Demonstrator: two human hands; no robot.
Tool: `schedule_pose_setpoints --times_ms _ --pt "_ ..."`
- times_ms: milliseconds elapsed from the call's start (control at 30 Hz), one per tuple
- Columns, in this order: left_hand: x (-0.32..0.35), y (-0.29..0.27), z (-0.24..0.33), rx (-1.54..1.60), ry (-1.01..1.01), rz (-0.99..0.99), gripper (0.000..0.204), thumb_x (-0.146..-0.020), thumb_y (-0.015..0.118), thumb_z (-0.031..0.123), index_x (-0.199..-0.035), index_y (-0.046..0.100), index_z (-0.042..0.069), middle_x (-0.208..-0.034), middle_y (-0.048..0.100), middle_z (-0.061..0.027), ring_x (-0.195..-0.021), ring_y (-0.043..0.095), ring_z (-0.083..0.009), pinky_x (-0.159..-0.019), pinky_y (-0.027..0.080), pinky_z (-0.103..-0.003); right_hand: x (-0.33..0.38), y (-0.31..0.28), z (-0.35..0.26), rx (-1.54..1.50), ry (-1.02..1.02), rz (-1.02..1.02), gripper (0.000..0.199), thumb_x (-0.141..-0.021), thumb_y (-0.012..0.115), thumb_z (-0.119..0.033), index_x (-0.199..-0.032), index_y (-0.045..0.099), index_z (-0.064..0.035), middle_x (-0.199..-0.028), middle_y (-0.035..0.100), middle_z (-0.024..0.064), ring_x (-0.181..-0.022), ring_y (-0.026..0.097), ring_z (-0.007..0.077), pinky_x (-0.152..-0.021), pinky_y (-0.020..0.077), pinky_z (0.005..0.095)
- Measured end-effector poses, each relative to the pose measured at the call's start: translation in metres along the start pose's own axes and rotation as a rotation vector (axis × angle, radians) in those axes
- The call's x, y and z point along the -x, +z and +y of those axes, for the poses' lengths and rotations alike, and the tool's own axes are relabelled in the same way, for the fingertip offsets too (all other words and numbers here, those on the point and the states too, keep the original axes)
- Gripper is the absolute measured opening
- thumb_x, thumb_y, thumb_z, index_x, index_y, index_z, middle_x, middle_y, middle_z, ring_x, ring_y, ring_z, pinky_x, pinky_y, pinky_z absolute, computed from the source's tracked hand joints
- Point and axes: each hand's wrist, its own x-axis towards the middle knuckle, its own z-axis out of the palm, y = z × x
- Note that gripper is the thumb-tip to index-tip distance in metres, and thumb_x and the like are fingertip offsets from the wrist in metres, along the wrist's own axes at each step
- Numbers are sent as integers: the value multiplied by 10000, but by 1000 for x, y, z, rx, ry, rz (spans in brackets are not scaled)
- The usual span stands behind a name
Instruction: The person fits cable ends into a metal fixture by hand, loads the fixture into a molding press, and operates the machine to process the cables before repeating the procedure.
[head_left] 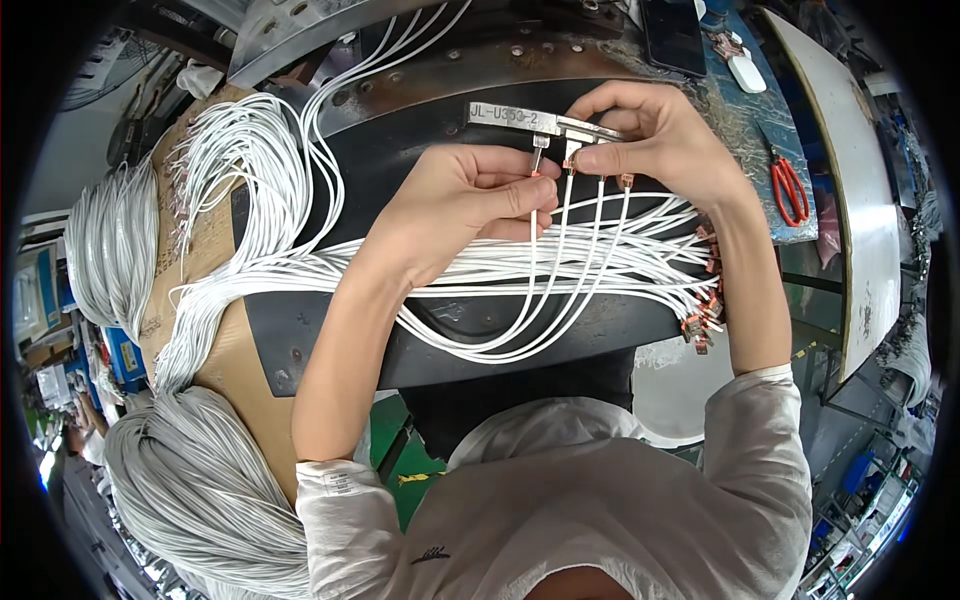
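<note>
My left hand (460,205) pinches the end of a white cable (533,255) between thumb and fingers. A small metal plug (541,142) on that end meets the lower edge of a narrow metal bar (505,116). My right hand (660,140) grips the bar's right part, thumb in front and fingers behind. Several more white cables hang from the bar in a row, their ends partly covered by my right thumb. Below my hands a thick bundle of white cables (470,268) runs across the black work surface (300,345). Copper-coloured connectors (700,320) tip its right end.
Red-handled scissors (790,190) lie on a blue surface at the right. A dark phone-like slab (672,38) and a white rounded object (745,73) are at the far right. Large cable coils (205,490) sit at the left. A pale board (868,210) stands along the right side.
</note>
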Motion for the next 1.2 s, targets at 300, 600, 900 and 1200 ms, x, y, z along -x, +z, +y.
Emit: schedule_pose_setpoints --times_ms 300,600,900,1200 --pt "-5 6 -2 -16 29 82 313 -862 788 107 -1114 696 -54 -915 714 -74 -767 672 -108 -696 588 -236 -1 2 0 -10 9 2 343 -842 779 -54 -1155 655 11 -875 735 61 -725 659 57 -586 497 186" --pt "-5 3 11 -456 182 297 290 -860 785 168 -1062 729 -32 -885 720 -94 -699 670 -155 -634 557 -298 -33 -14 4 253 -128 -31 278 -839 781 -50 -1098 708 19 -949 729 97 -748 656 84 -605 501 210" --pt "-61 -42 32 -1636 1203 944 189 -772 738 79 -950 710 23 -894 663 -107 -936 625 -318 -722 542 -433 -161 -43 1 606 -443 469 267 -869 742 -138 -1103 711 -13 -999 711 138 -816 664 232 -743 542 358" --pt "-109 -64 36 -1703 929 902 128 -787 699 110 -890 700 35 -868 666 -125 -857 642 -336 -763 552 -455 -223 -56 17 1120 -1063 802 220 -881 711 -208 -1013 689 -34 -1016 711 172 -904 680 317 -798 540 389"
